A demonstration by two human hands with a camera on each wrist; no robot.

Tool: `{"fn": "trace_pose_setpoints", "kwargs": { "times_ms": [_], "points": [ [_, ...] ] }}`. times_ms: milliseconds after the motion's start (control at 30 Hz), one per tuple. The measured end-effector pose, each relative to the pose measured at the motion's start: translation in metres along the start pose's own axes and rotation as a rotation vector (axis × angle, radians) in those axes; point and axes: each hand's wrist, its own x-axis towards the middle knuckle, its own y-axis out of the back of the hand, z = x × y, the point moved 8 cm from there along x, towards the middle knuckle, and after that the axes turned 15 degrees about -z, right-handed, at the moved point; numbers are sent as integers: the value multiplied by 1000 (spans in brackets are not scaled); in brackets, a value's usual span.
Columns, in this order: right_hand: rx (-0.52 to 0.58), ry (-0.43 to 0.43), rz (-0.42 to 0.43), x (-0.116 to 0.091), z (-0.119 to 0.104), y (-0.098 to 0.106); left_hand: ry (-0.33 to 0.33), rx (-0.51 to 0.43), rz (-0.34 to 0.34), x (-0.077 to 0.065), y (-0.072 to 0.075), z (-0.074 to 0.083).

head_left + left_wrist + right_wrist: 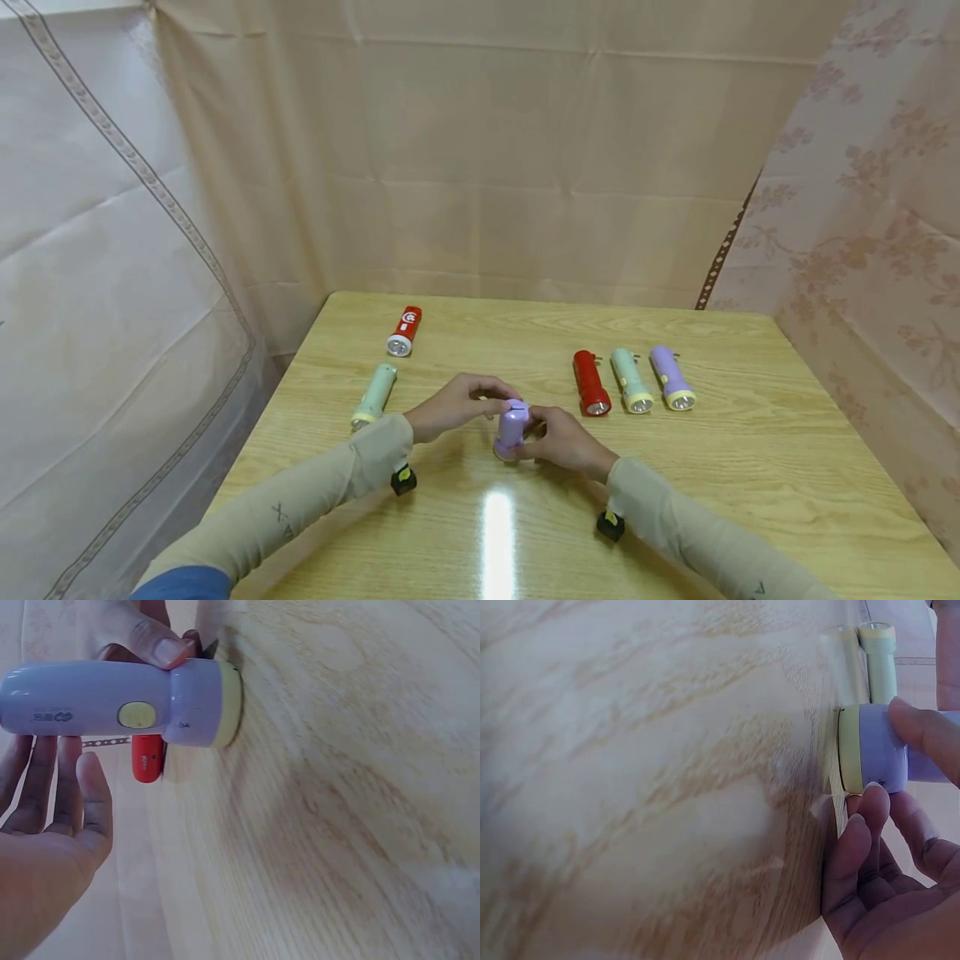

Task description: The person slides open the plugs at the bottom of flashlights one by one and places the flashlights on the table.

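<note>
A purple flashlight (513, 427) stands upright on the table, its pale yellow lens rim down against the wood. My left hand (455, 407) holds it near the upper end; in the left wrist view several left fingers (66, 787) touch the body on the side away from the yellow switch. Lower down, my right hand (566, 443) grips the wider head, and in the right wrist view the right thumb (930, 739) presses on it with fingertips on the opposite side. The left thumb is hidden in the left wrist view.
At left lie a red-and-white flashlight (406, 330) and a mint green flashlight (377, 394). To the right, a red flashlight (591, 383), another mint green flashlight (632, 381) and another purple flashlight (672, 377) lie side by side. Beige curtain (480, 167) hangs behind the wooden table (720, 500).
</note>
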Motion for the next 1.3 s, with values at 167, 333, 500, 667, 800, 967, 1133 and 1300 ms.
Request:
{"fn": "trace_pose_setpoints", "kwargs": {
  "times_ms": [167, 333, 500, 667, 800, 967, 1133, 1300],
  "points": [
    [3, -4, 3, -1, -1, 1, 20, 11, -1, 2, 1, 0],
    [-1, -10, 5, -1, -3, 1, 27, -10, -8, 2, 2, 0],
    [1, -12, 2, -1, -2, 0, 33, -22, -16, 2, 0, -1],
    [-4, -10, 3, -1, -1, 0, 32, -26, -9, 3, 0, 0],
    [-11, -9, 3, 0, 0, 0, 34, -32, -1, 3, 0, 1],
    [-7, -10, 3, 1, 1, 0, 29, -45, 8, 4, -1, 0],
    [-9, -17, 3, 2, 3, 0, 27, -45, 16, 4, -1, 0],
    [-4, -13, 1, 2, 2, -1, 23, -44, 22, 5, -2, 0]
  ]
}}
